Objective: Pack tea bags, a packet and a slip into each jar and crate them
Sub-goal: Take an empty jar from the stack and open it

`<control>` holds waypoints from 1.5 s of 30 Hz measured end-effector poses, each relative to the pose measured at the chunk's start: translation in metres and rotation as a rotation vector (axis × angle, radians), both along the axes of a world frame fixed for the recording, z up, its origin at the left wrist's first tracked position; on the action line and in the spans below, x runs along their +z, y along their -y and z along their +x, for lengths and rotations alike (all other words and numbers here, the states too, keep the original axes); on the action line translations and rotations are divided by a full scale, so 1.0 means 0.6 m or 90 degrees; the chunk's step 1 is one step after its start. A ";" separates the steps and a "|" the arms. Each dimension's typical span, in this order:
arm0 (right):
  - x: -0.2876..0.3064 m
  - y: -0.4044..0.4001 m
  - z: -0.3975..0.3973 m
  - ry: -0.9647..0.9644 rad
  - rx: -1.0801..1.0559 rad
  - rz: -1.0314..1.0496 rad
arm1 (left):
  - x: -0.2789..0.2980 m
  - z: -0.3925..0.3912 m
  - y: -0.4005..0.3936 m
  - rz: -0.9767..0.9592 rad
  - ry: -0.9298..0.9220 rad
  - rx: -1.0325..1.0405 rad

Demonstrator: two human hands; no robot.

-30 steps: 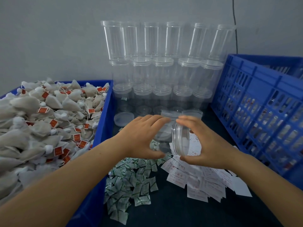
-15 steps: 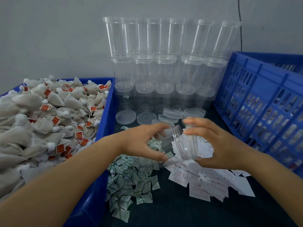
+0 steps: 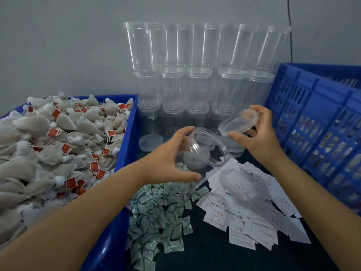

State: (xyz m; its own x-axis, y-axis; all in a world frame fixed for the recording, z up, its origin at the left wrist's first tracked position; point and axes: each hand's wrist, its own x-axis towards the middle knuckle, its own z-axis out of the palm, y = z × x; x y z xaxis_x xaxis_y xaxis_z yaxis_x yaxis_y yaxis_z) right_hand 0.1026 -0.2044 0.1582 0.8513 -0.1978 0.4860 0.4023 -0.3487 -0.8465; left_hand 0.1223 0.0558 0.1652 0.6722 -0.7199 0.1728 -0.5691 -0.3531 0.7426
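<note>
Jar (image 3: 203,151): our left hand (image 3: 172,159) grips it, tilted, mouth open, above the packets (image 3: 160,212).
Lid (image 3: 237,124): pinched in our right hand (image 3: 257,137), clear of the jar.
Advice: we park the lid on the lid stack (image 3: 234,148), keep the mouth facing the tea bags (image 3: 58,137).
Change: a second ago the lid sat on the jar; now it is off.

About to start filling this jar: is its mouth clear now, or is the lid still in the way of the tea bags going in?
Nothing visible blocks it. The left hand holds the jar with its mouth open; the right hand holds the lid off to the side, apart from the rim. The tea bags lie in the bin to the left.
</note>
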 end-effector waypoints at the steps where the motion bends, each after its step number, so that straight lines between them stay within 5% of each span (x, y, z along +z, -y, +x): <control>1: 0.002 -0.008 0.016 -0.004 -0.018 0.028 | 0.003 0.000 0.000 -0.039 -0.014 -0.001; 5: -0.002 -0.044 0.081 -0.082 -0.063 0.086 | 0.018 0.008 -0.001 -0.252 -0.046 0.037; 9: -0.024 -0.091 0.135 -0.205 -0.050 -0.015 | 0.019 0.022 -0.012 -0.401 -0.042 0.136; 19: -0.081 -0.174 0.218 -0.324 -0.177 -0.552 | -0.002 0.046 -0.015 -0.342 0.006 0.278; 28: -0.076 -0.184 0.221 -0.471 -0.116 -0.704 | -0.005 0.046 -0.011 -0.324 -0.023 0.276; 32: -0.045 -0.176 0.219 -0.385 -0.136 -0.580 | -0.001 0.046 -0.012 -0.347 -0.034 0.290; 39: 0.041 -0.103 0.128 -0.247 0.027 -0.009 | 0.003 0.041 -0.011 -0.326 -0.052 0.289; 45: 0.064 -0.129 0.017 -0.195 0.210 -0.018 | 0.020 0.010 0.008 -0.257 -0.077 0.252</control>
